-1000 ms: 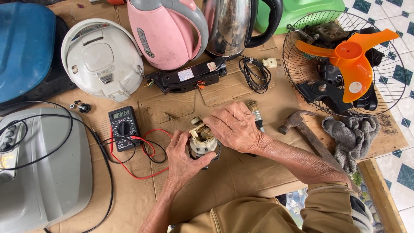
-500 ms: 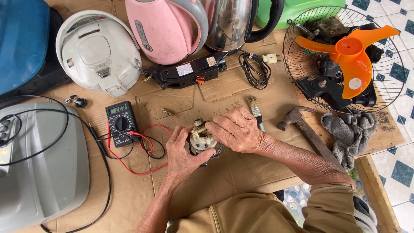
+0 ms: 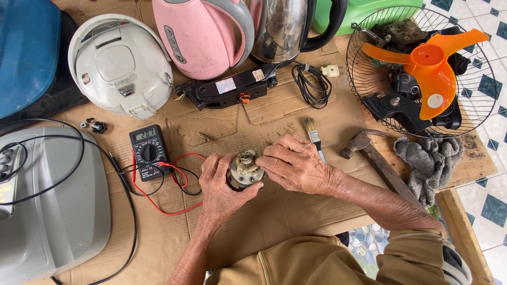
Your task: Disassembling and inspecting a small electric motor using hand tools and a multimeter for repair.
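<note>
Hands meet at the middle of the head view, low centre of the frame, over a small round motor part (image 3: 244,170) that sits on the cardboard sheet (image 3: 296,211). The left hand (image 3: 222,184) cups it from below and the left, fingers curled around its rim, thumb against its lower edge; the right hand (image 3: 296,164) comes in from the right with fingertips pressed down on its top, so both are closed on the same piece. Whether the right fingers pinch a small bit on top or only press cannot be told. Work seems to be at the stage of handling or inspecting the part by touch, and any further move would call for a steady hold from the left while the right works finely on top. Just left lies a black multimeter (image 3: 149,152) with red and black leads (image 3: 174,184) curling toward the left hand. Right of the hands, a small brush (image 3: 313,135) and a hammer (image 3: 372,155) lie near, then a grey rag (image 3: 430,166). Along the top stand a white rice cooker (image 3: 119,66), a pink kettle (image 3: 203,34), a steel kettle (image 3: 282,29) and, upper right, a fan cage with an orange blade (image 3: 428,66).
</note>
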